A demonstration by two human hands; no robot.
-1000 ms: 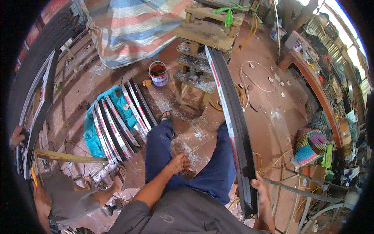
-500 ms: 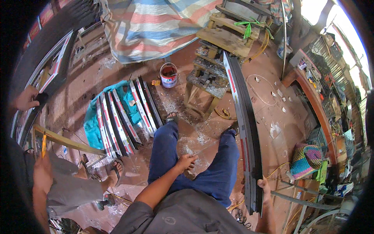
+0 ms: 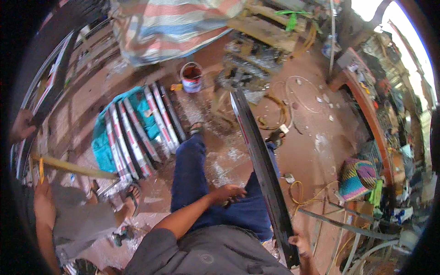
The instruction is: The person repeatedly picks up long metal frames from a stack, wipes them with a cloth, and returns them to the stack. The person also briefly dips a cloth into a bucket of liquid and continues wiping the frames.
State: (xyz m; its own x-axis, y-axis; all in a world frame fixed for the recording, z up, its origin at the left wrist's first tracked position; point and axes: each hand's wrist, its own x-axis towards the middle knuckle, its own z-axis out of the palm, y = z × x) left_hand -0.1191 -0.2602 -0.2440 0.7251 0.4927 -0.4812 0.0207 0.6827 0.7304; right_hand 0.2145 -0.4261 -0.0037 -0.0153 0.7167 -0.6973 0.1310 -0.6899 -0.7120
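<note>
A long black profile bar, with a red and white strip along its left side, slants in front of me from the floor area down to my right side. My right hand grips it near its lower end. Over my lap is my left hand, fingers stretched toward the bar and slightly blurred, not touching it as far as I can see. Several similar bars with white and red strips lie on a teal cloth on the floor, left of my legs.
At the left, a co-worker's hand holds a thin orange tool beside a wooden strip. A paint bucket stands ahead, near a dusty wooden step stand. A woven basket and metal tubing are at right.
The bar's far end has come away from the wooden stand, swinging left and closer to me. My left hand has moved right, its fingers straightening. My view has shifted a little.
</note>
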